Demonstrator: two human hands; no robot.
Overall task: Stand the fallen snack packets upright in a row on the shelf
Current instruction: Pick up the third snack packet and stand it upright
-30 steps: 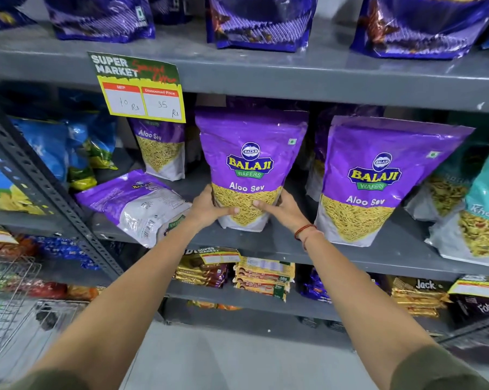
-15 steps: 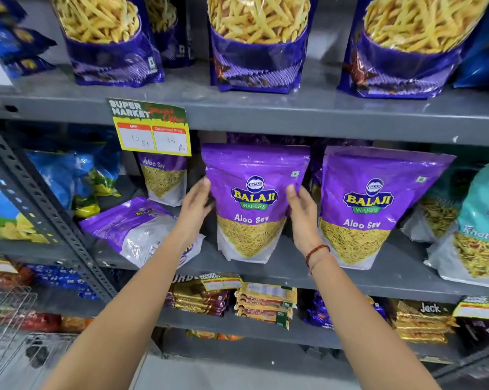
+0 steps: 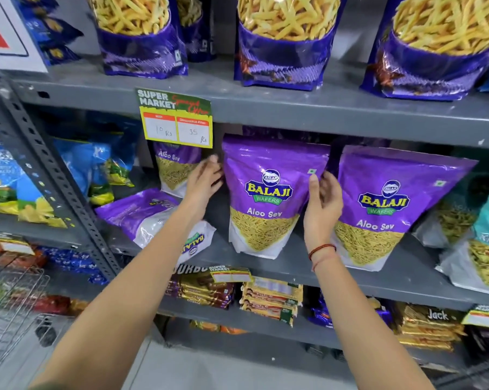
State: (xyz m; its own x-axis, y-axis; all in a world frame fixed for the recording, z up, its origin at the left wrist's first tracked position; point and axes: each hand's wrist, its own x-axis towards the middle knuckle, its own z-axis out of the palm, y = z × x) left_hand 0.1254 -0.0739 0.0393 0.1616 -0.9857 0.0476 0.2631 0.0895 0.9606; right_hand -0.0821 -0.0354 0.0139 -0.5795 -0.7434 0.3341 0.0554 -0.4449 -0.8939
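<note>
Packet (image 3: 268,198) upright – "BALAJI WAFERS Aloo Sev".

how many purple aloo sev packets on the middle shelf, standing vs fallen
Standing: 3, the middle packet between the left hand and right hand, the right packet and the back packet
Fallen: 1, the flat packet at the left
Total: 4 that show clearly; more purple behind them is too hidden to count.

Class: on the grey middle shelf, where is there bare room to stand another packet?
Bare grey middle shelf shows along the front edge and between the fallen purple packet and the upright purple Aloo Sev packet. Crowded at right, around the teal packet.
</note>
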